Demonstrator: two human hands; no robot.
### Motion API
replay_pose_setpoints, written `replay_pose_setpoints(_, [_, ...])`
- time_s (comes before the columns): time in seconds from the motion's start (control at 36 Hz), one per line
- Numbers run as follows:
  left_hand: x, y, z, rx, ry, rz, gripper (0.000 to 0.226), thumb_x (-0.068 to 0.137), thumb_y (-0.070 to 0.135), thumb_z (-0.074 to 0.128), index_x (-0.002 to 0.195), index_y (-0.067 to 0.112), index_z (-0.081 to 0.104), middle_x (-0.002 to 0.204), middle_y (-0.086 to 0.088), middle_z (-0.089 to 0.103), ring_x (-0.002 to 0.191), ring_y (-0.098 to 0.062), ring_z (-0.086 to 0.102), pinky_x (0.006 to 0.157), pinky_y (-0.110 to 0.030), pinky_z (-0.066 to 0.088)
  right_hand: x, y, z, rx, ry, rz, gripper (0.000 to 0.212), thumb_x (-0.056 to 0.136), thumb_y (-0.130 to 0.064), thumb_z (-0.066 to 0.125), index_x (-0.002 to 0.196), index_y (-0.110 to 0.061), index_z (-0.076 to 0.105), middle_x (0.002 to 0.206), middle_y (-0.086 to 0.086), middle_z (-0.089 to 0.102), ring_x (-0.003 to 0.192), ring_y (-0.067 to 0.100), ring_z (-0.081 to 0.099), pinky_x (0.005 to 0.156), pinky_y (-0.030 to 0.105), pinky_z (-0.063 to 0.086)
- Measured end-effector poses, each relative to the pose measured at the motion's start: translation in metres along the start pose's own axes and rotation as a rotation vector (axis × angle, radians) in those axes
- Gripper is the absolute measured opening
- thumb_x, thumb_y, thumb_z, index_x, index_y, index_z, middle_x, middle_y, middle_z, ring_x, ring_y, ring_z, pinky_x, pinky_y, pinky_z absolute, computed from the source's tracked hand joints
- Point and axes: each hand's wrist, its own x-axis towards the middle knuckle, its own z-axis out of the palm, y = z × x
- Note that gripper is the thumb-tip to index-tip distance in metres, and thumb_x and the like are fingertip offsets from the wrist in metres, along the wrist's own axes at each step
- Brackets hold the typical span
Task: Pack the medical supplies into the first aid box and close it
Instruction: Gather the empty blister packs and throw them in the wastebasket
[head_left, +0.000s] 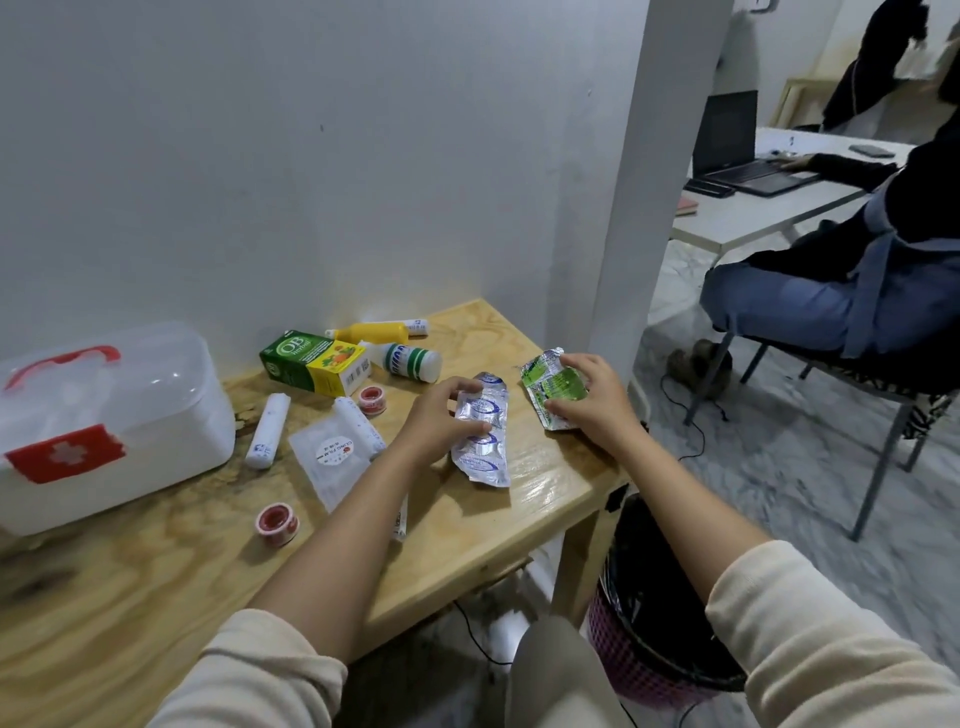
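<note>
Two foil strips under grasp — left hand pinches the silver blister strip, right hand clamps the green blister strip. First aid box sits far left of both hands, lid shut. Advise stacking the strips into one hand — freeing the other for the lid.

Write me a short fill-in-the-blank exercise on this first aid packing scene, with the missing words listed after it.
1. The first aid box has its lid ____.
2. The left hand rests on the ____ blister strip.
3. The right hand rests on the ____ foil pack.
4. The two red tape rolls lie ____ the box, on the table.

Missing words: shut; silver; green; outside
</note>
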Motion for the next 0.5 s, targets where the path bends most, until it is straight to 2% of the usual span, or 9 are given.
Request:
replay_pose_setpoints(0.08, [0.002,0.010,0.004,-0.044,0.009,-0.002,0.050,0.077,0.002,0.079,0.121,0.016,0.061,0.123,0.002,0.058,0.110,-0.029,0.063,0.093,-0.046,0.054,-0.003,0.001,-0.011,0.014,0.034,-0.002,0.064,0.072,-0.009,0.076,0.130,-0.011,0.050,0.133,0.006,0.048,0.120,0.021,0.048,0.095,0.021,0.033])
replay_pose_setpoints(0.19, [0.013,0.032,0.018,-0.085,-0.007,0.054,0.051,0.079,0.002,0.077,0.124,0.016,0.060,0.127,0.000,0.058,0.091,-0.023,0.065,0.078,-0.027,0.056,-0.005,0.007,-0.039,0.043,0.098,0.005,0.063,0.071,-0.004,0.076,0.129,-0.009,0.051,0.131,0.008,0.049,0.119,0.021,0.048,0.094,0.022,0.034])
replay_pose_setpoints(0.33, [0.032,0.071,0.062,-0.147,-0.072,0.092,0.057,0.077,-0.001,0.078,0.128,0.014,0.058,0.131,-0.006,0.058,0.105,-0.035,0.066,0.091,-0.041,0.055,-0.011,0.028,-0.092,0.015,0.215,0.027,0.062,0.069,-0.001,0.076,0.126,-0.006,0.054,0.130,0.011,0.051,0.118,0.023,0.050,0.094,0.020,0.033])
replay_pose_setpoints(0.42, [0.044,0.094,0.104,-0.172,-0.124,0.132,0.058,0.074,-0.002,0.079,0.125,0.017,0.057,0.134,-0.006,0.057,0.110,-0.031,0.063,0.097,-0.043,0.052,-0.021,0.051,-0.125,-0.022,0.279,0.066,0.062,0.069,-0.002,0.075,0.126,-0.005,0.054,0.129,0.011,0.051,0.115,0.018,0.049,0.093,0.019,0.031])
replay_pose_setpoints(0.5, [0.052,0.114,0.153,-0.196,-0.202,0.151,0.058,0.075,-0.006,0.077,0.121,0.019,0.054,0.138,-0.009,0.051,0.114,-0.032,0.060,0.097,-0.042,0.052,-0.035,0.082,-0.153,-0.040,0.330,0.134,0.062,0.068,-0.001,0.075,0.126,-0.005,0.054,0.130,0.011,0.051,0.118,0.022,0.049,0.092,0.019,0.031])
